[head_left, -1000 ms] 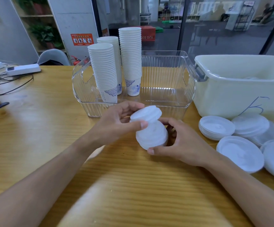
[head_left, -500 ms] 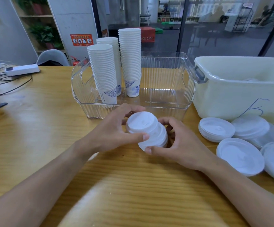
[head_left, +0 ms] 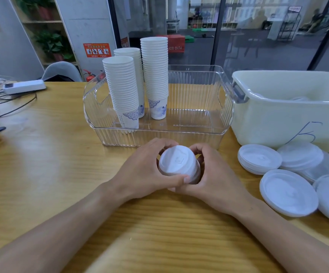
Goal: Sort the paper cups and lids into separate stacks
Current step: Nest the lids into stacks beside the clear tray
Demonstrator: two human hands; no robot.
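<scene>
Fingers point(head_left: 164, 143) of the left hand point(head_left: 140, 172) are curled round a small stack of lids point(head_left: 177, 163), and the thumb is laid across its near edge. From the other side the stack is gripped by the right hand point(head_left: 214, 180), fingers curled too. The stack is held just above the surface point(head_left: 41, 158), right in front of the clear bin point(head_left: 199, 91).

Only one view is given, the head view, so all risks are judged from it. The stack could be squeezed too hard, and the thin lids could be bent or popped apart. If one hand is let go too soon, the stack could be tipped and the lids spilled. The clear bin is close, so its front wall could be bumped, and the three tall cup stacks point(head_left: 154, 75) inside could be knocked over.

The lower part of the stack is hidden by both hands, so the number of lids cannot be told. Whether it touches the surface cannot be told either. Loose lids point(head_left: 288, 192) at the right are cut off by the edge. The inside of the white tub point(head_left: 277, 115) is mostly hidden by its wall.
</scene>
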